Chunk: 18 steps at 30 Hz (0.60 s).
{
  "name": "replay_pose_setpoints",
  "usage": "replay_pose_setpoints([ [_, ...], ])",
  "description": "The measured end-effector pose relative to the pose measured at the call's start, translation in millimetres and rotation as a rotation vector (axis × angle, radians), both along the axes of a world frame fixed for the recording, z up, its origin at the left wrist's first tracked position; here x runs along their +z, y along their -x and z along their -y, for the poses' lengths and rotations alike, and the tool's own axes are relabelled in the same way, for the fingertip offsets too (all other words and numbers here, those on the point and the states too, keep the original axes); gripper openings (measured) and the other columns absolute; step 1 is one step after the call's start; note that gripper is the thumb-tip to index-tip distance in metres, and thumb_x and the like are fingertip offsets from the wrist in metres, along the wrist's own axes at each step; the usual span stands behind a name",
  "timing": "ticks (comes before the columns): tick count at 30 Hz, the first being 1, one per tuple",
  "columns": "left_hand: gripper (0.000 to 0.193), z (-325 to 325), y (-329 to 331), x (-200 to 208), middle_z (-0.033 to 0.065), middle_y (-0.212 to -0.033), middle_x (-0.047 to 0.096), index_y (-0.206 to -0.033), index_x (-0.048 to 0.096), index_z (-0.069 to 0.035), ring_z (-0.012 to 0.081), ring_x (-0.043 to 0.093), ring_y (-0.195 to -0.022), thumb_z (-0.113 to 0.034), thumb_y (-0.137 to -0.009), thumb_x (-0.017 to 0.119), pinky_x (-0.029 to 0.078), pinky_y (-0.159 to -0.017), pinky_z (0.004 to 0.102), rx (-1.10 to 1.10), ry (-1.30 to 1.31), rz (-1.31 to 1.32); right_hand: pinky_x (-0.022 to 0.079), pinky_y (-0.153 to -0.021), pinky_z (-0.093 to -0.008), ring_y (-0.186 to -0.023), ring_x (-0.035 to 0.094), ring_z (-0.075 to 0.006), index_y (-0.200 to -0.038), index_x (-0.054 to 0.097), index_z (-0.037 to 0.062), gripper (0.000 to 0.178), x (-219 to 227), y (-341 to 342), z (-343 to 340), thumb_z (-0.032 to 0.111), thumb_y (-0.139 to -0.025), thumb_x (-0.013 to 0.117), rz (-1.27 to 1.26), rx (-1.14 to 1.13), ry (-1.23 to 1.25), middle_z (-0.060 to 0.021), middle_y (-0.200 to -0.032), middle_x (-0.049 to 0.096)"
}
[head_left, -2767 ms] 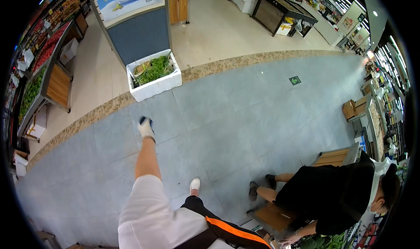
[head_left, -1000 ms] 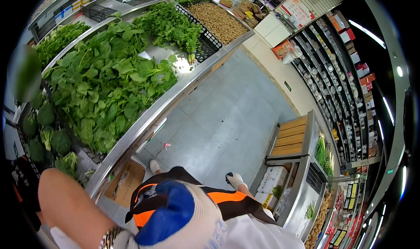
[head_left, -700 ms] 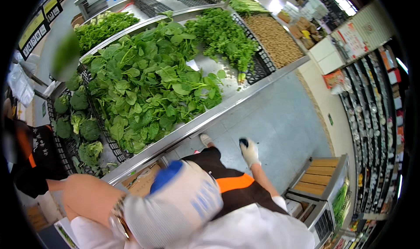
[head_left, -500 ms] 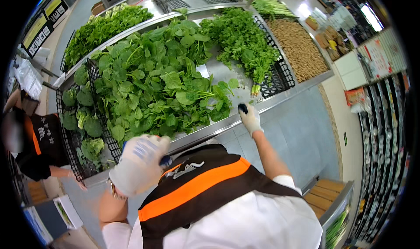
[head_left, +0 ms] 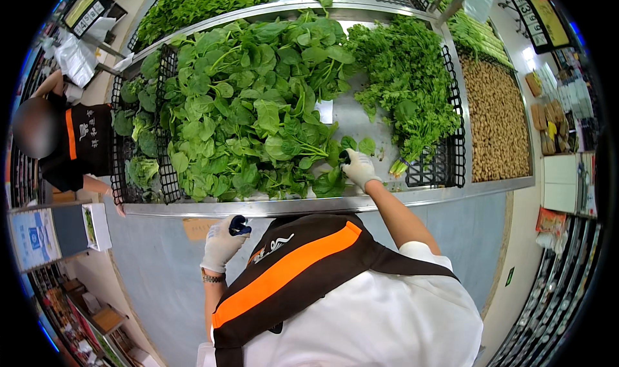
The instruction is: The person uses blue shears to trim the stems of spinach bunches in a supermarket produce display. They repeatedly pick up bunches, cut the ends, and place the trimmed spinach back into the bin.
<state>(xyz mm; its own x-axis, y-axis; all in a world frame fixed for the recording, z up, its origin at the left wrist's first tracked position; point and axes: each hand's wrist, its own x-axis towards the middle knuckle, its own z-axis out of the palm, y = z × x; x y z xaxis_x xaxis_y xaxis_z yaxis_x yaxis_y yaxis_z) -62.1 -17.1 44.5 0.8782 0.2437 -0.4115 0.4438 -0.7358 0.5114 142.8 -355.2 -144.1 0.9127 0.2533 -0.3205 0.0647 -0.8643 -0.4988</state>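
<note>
My right hand, in a white glove with dark fingertips, reaches over the steel rim onto the display tray. Its fingers are curled together beside loose green leaves; whatever they may hold is hidden. A large heap of leafy greens, like spinach with broad round leaves, lies left of it. My left hand, gloved too, hangs in front of the rim. Its fingers are loosely bent and apart, showing the dark palm with nothing visible in it. A bunch of celery-like herbs lies right of my right hand.
A steel counter rim runs across before me. Broccoli sits in a black crate at left, peanuts in a bin at right. A white card lies among the greens. Another person stands at the far left.
My right hand has moved over the rim to the loose leaves. My left hand has swung down and back from the rim, turning its palm side into view. The view has shifted.
</note>
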Motion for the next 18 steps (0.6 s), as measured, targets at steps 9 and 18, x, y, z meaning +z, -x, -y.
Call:
replay_pose_setpoints([
  [9, 0.035, 5.4, 2.7, -27.9, 0.0123, -0.092, 0.071, -0.102, 0.067, -0.012, 0.032, 0.067, -0.09, -0.031, -0.074, 0.076, 0.051, -0.079, 0.0414, 0.098, -0.184, 0.022, 0.05, -0.087, -0.0411, -0.097, 0.064, -0.0363, -0.121, 0.06, 0.0047, 0.053, 70.8, -89.7, 39.5, 0.037, -0.079, 0.067, -0.001, 0.158, -0.109, -0.0228, -0.104, 0.067],
  [18, 0.038, 11.9, -17.9, -35.1, 0.0123, -0.096, 0.07, -0.107, 0.066, -0.01, 0.0325, 0.067, -0.09, -0.031, -0.076, 0.075, 0.052, -0.078, 0.0416, 0.234, -0.104, -0.021, 0.05, -0.084, -0.0418, -0.097, 0.064, -0.0333, -0.106, 0.063, 0.0025, 0.041, 61.8, -209.8, -48.2, 0.036, -0.083, 0.067, 0.146, -0.04, 0.05, -0.0169, -0.102, 0.069],
])
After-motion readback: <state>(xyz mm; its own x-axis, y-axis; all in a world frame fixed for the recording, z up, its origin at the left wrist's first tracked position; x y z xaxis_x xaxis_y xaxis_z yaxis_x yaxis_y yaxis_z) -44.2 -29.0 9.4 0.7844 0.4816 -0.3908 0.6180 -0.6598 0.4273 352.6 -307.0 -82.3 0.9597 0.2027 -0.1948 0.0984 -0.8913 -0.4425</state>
